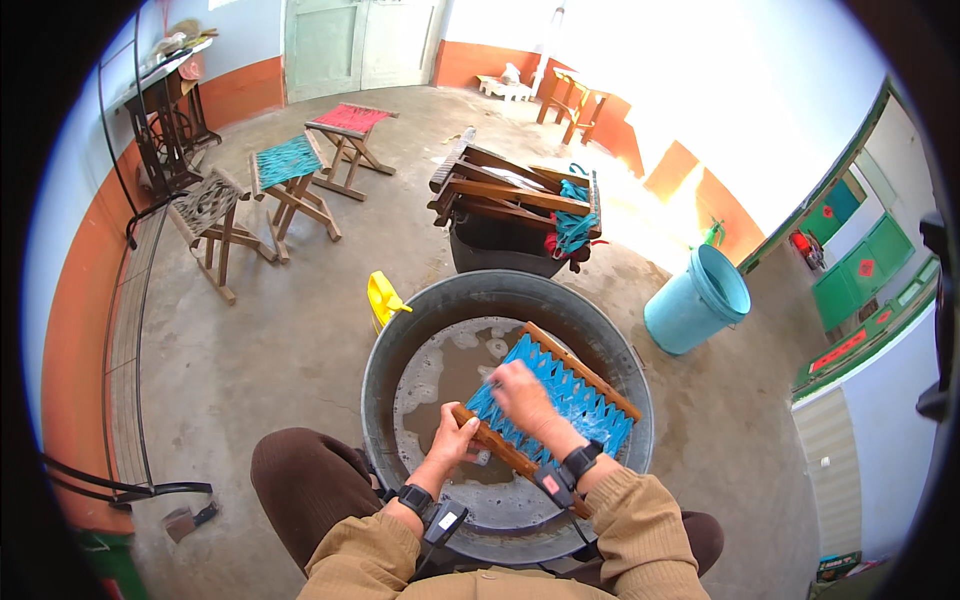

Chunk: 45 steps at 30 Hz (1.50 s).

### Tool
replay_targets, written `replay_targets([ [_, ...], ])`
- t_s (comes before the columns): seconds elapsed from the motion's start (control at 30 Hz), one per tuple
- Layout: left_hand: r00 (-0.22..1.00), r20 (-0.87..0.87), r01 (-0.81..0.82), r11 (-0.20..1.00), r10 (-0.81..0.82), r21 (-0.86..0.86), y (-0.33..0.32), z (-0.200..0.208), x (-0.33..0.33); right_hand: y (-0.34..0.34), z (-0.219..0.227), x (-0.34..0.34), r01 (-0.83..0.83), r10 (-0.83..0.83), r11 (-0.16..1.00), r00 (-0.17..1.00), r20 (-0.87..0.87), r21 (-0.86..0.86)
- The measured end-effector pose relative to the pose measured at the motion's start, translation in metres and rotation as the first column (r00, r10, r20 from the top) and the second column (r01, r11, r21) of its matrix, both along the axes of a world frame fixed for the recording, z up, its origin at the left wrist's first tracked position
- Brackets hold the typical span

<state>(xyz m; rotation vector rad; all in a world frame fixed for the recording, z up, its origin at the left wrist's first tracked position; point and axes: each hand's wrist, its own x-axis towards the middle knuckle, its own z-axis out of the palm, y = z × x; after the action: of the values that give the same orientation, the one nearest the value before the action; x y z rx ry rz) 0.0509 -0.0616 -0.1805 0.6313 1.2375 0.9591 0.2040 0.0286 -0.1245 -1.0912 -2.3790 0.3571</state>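
A folding stool with a wooden frame and a blue woven-cord seat (590, 405) lies tilted inside a round metal tub (374, 400). Murky, sudsy water (425, 385) covers the tub's bottom. My left hand (455, 440) is closed around the near wooden bar of the stool at its left end. Over the blue cords, my right hand (524, 395) is curled and slightly blurred. A small dark bit shows at its fingers, but I cannot make out what it holds. White foam sits on the cords beside that hand.
Behind the tub, wooden stool frames (510, 190) lie piled on a dark container (500, 248). A yellow bottle (383, 298) stands left of the tub, a light-blue bucket (690, 305) right of it. Folding stools (290, 165) line the left; a metal rack (125, 380) lies by the wall.
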Motion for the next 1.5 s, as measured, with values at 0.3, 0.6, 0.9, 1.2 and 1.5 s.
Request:
replay_targets([
  [0.3,1.0,-0.011,0.004,1.0,-0.004,-0.024,0.0,0.002,-0.001,-0.002,-0.012,0.004,0.242,-0.245,0.969,0.943,0.225,0.044],
  [0.6,0.999,-0.028,0.024,1.0,-0.025,-0.018,0.0,0.002,-0.002,0.006,-0.003,0.012,0.302,-0.305,0.952,0.911,0.277,0.055],
  [0.9,1.0,-0.006,0.024,1.0,-0.024,-0.015,0.0,0.0,-0.003,-0.002,0.0,0.011,0.109,-0.089,0.992,0.966,0.244,-0.068],
  [1.2,0.999,-0.02,0.041,0.999,-0.041,-0.018,0.0,-0.002,-0.002,-0.013,0.003,0.008,-0.119,0.156,0.963,0.978,0.141,-0.242],
  [1.5,0.999,-0.042,0.011,1.0,-0.012,-0.022,0.0,-0.002,-0.002,-0.009,0.004,0.019,0.235,-0.22,0.969,0.96,0.171,-0.073],
])
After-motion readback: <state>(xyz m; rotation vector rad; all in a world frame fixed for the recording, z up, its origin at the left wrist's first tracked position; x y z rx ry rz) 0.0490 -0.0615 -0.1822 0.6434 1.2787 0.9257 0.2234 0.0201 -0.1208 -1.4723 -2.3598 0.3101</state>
